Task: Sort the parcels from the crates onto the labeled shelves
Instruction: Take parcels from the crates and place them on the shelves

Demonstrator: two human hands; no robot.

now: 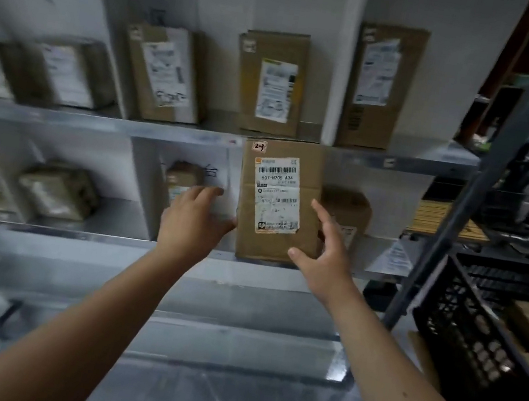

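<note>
A brown cardboard parcel (276, 202) with a white shipping label reading "507-N705 A34" stands upright at the front of the middle shelf (77, 235). A small handwritten tag (259, 146) sits on the shelf edge just above it. My left hand (194, 217) is at the parcel's left side with fingers stretched out and the thumb near the box edge. At the parcel's right side is my right hand (328, 245), fingers straight, the thumb over the lower front corner. Neither hand curls around the parcel.
Other parcels stand on the upper shelf (270, 87) (378, 86) (165, 73), and more lie behind on the middle shelf (346, 210) (56, 191). A black plastic crate (477, 338) holding boxes sits at the right, beside a grey rack post (487, 187).
</note>
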